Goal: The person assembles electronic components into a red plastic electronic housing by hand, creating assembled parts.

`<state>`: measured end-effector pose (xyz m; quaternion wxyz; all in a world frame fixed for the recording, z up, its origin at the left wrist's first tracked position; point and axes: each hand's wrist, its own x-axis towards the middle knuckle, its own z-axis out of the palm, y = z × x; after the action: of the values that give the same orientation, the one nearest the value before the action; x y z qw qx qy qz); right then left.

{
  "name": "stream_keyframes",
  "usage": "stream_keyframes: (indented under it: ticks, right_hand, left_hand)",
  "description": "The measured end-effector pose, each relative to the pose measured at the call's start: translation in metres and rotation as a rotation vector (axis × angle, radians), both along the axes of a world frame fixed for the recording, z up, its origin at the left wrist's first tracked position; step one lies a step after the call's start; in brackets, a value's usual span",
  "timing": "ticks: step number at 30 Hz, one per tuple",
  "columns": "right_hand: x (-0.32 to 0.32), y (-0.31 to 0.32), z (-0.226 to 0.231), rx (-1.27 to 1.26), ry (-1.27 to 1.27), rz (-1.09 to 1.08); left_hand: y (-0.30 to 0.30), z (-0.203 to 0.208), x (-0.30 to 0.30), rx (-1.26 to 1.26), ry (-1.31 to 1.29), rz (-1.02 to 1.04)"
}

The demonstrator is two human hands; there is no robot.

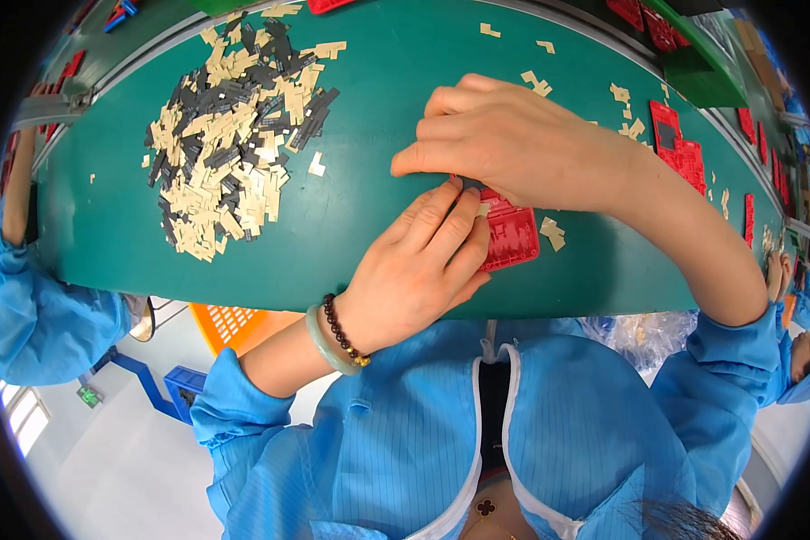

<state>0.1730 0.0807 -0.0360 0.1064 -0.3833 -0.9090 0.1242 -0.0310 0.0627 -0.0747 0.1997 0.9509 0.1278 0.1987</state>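
Observation:
A red plastic casing (512, 239) lies on the green table in front of me, its ribbed inside facing up. My left hand (416, 256) lies over its left part, fingers bent close together and gripping it. My right hand (517, 144) arches over the casing's far edge with its fingers curled; its thumb and whatever it grips are hidden. Between the hands a bit of a dark piece (468, 183) shows at the casing, beside a small cream piece (483, 210). To the right of the casing lies a loose cream L-shaped piece (553, 234).
A large heap of cream and black flat pieces (234, 144) spreads over the left of the table. Another red casing (678, 148) lies to the right, near scattered cream pieces (633, 129). A green bin (702, 67) stands far right. An orange basket (229, 322) sits below the edge; co-workers flank me.

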Motion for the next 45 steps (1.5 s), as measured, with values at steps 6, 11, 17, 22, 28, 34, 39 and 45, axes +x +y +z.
stream_keyframes:
  ticks: [6, 11, 17, 22, 28, 34, 39, 45]
  right_hand:
    - [0.001, 0.006, 0.003, 0.057, 0.012, 0.043]
    - [0.002, 0.01, 0.006, 0.053, -0.047, 0.08]
    - [0.002, 0.011, 0.007, 0.059, -0.092, 0.08]
    - [0.002, 0.013, 0.007, 0.023, -0.099, 0.053]
    - [0.009, 0.005, 0.015, -0.074, -0.104, 0.026]
    - [0.009, 0.003, -0.001, -0.002, 0.08, 0.027]
    - [0.01, 0.007, 0.002, 0.017, 0.026, 0.017]
    - [0.011, 0.0, 0.009, -0.042, -0.01, 0.002]
  left_hand:
    - [0.001, 0.0, 0.0, 0.018, 0.012, 0.006]
    - [0.001, 0.001, 0.002, 0.02, 0.013, 0.005]
    - [0.001, 0.0, 0.003, 0.068, 0.01, -0.001]
    - [0.002, 0.001, 0.004, 0.043, 0.025, 0.01]
    - [0.0, 0.0, 0.006, 0.082, 0.024, 0.024]
    - [-0.001, -0.002, 0.007, 0.066, 0.016, 0.025]
    - [-0.001, -0.001, 0.007, 0.068, 0.01, 0.034]
    - [-0.001, -0.001, 0.008, 0.092, 0.008, 0.038]
